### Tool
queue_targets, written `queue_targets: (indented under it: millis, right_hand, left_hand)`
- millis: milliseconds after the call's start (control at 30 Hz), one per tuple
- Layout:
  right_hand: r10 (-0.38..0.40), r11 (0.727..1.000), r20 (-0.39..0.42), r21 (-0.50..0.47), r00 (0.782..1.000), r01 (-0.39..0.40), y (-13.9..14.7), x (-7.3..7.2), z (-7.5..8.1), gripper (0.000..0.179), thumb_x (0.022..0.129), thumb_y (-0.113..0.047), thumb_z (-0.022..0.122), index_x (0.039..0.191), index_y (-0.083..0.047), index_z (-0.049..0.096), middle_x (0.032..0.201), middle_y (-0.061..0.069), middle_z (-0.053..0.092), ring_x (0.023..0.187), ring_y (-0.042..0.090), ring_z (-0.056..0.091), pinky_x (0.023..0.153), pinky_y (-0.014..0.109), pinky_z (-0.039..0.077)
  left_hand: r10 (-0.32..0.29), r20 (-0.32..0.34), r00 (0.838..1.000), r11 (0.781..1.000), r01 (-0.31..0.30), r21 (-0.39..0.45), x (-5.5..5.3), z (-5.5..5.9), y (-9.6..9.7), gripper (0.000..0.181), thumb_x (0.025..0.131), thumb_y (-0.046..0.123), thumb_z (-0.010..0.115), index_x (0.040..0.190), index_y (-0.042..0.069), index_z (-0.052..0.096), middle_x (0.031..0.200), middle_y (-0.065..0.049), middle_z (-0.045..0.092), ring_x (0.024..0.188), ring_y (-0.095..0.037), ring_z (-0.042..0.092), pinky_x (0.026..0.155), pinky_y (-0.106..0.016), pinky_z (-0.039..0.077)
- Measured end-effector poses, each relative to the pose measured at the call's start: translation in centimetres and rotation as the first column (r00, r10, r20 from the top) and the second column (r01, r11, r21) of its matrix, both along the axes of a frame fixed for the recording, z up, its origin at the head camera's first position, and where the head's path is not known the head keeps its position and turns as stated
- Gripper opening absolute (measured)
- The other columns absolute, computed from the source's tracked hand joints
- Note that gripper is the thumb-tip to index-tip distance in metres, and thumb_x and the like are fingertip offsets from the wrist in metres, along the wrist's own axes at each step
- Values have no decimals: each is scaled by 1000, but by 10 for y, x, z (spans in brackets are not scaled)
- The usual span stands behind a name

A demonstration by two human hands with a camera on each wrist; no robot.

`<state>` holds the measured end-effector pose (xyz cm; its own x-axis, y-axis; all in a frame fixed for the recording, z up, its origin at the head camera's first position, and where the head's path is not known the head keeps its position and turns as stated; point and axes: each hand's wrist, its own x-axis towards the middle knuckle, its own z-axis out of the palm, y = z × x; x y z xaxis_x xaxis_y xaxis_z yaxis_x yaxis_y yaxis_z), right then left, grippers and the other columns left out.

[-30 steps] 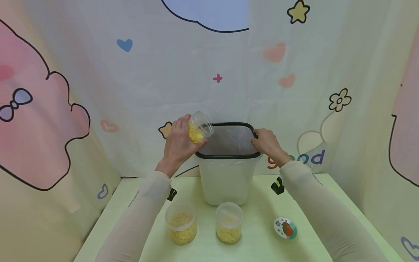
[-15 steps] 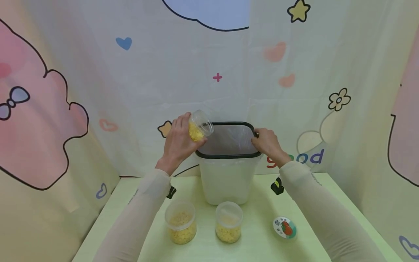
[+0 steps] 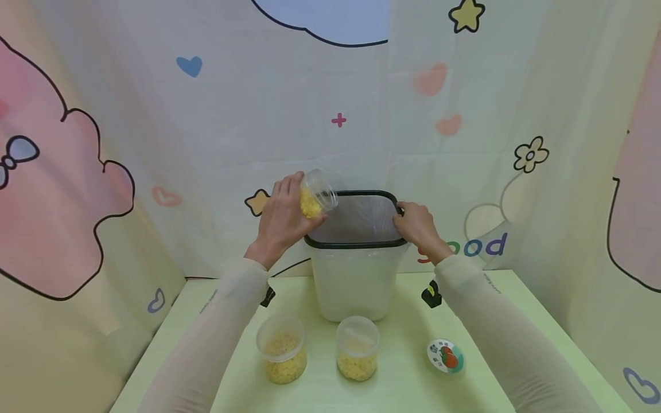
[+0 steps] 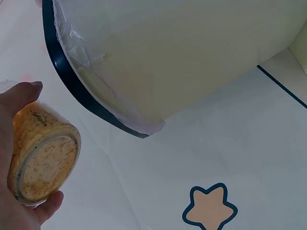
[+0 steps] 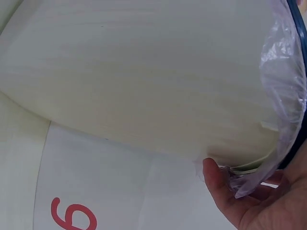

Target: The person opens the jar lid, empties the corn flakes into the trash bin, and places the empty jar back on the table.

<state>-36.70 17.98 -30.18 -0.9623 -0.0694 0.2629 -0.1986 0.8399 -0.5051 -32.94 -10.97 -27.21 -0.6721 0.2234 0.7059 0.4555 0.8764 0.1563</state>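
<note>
My left hand grips a clear plastic jar part-filled with yellow bits. The jar is tilted, its mouth toward the left side of the trash bin's black rim, with the bits still lying in its lower end. In the left wrist view the jar's base faces the camera, fingers and thumb around its side. The trash bin is whitish and lined with a thin clear bag. My right hand grips the bin's right rim, thumb outside over the bag's edge.
Two clear tubs of yellow bits, a wider left tub and a right tub, stand in front of the bin. A round lid with a tomato picture lies to their right. A printed cloth hangs close behind the bin.
The jar has shifted slightly up and right relative to the bin, still tilted in my left hand. My right hand keeps its hold on the rim. The head view has turned slightly.
</note>
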Motion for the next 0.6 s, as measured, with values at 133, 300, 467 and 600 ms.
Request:
queue_targets:
  millis: [133, 300, 467, 600]
  right_hand:
    - [-8, 1000, 5, -15, 1000, 9, 0, -1, -1, 54, 93, -15, 42, 145, 0, 45, 134, 24, 58, 65, 22, 45, 58, 29, 36]
    - [-11, 1000, 14, -27, 1000, 11, 0, -2, -2, 54, 93, -15, 43, 145, 0, 44, 111, 23, 67, 55, 16, 40, 52, 27, 35]
    - [-9, 1000, 15, -28, 1000, 10, 0, 0, -2, 54, 93, -15, 43, 146, 0, 44, 102, 22, 67, 53, 15, 39, 51, 26, 34]
    - [-9, 1000, 5, -22, 1000, 9, 0, 1, -1, 54, 93, -15, 43, 145, 0, 44, 118, 23, 66, 60, 19, 46, 55, 28, 37]
  left_hand:
    - [-4, 0, 1000, 1000, 4, -21, -1, 3, 1, 95, 73, 48, 82, 145, 6, 36, 138, -16, 51, 120, -33, 51, 91, -46, 55]
    - [-3, 11, 1000, 999, 4, -51, -5, 7, 1, 94, 74, 47, 81, 145, 6, 35, 138, -16, 51, 121, -33, 51, 95, -46, 53]
    - [4, 20, 1000, 996, -2, -88, -8, 11, 2, 93, 74, 45, 82, 144, 5, 35, 138, -17, 51, 123, -34, 49, 101, -46, 49]
    - [2, 28, 1000, 994, 1, -105, -10, 13, 4, 94, 74, 44, 82, 146, 7, 35, 139, -16, 50, 125, -33, 49, 103, -46, 48]
